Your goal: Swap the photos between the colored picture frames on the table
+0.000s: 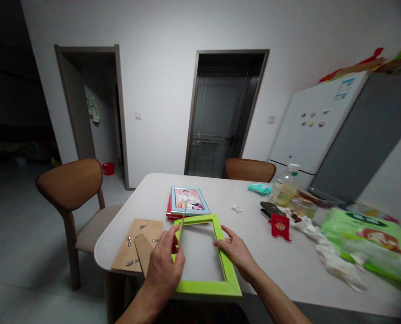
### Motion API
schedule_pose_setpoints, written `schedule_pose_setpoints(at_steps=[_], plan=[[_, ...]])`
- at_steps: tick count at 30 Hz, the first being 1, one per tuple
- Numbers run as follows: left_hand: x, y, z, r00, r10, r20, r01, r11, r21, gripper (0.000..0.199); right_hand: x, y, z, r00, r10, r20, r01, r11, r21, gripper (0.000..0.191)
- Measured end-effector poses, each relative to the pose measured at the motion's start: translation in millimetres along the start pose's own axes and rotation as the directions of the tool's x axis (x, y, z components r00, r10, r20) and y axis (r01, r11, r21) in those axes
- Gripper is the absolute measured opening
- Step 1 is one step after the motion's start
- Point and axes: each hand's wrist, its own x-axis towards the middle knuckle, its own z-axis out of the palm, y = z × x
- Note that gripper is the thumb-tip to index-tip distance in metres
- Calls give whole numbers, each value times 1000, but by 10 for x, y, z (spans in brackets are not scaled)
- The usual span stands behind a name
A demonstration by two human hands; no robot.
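A lime-green picture frame [207, 287], open in the middle, is tilted above the near edge of the table. My right hand [236, 252] grips its right side, thumb on top. My left hand [165, 258] is closed at the frame's left side, pinching a thin flat sheet [183, 220] seen almost edge-on; its material I cannot make out. Left of that hand lies a brown backing board [138, 227] with metal clips and a stand leg, partly hidden by the hand. Just beyond the green frame, a light-blue framed photo [189, 200] rests on a red item [169, 211].
On the white table [217, 193] sit a crumpled tissue [236, 208], a red card [280, 227], a dark phone-like object [271, 208], a bottle [284, 186], a teal packet [259, 188] and a green tissue pack [366, 234]. Chairs [72, 184] stand left and behind.
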Motion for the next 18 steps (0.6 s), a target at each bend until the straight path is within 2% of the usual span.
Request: schedule_pose_setpoints(at_steps=[2, 4, 7, 9, 14, 18], plan=[[-10, -147, -147, 986, -153, -65, 152, 988, -15, 42, 87, 152, -76, 999, -32, -38, 25, 987, -156, 64], [-61, -305, -248, 961, -270, -60, 267, 962, -51, 41, 162, 284, -145, 995, -73, -63, 50, 950, -310, 59], [-188, -508, -303, 927, -376, -8, 374, 925, -70, 40, 221, 389, -207, 988, -122, -90, 57, 848, -526, 52], [-272, -596, -301, 908, -418, 19, 419, 908, -22, 40, 222, 400, -214, 983, -156, -99, 58, 770, -636, 48], [-360, -681, -298, 901, -413, 134, 388, 904, 177, 34, 181, 369, -173, 972, -223, -73, 79, 606, -792, 46], [-354, -692, -323, 900, -398, 175, 329, 887, 324, 31, 168, 380, -150, 973, -222, -60, 69, 532, -844, 45]])
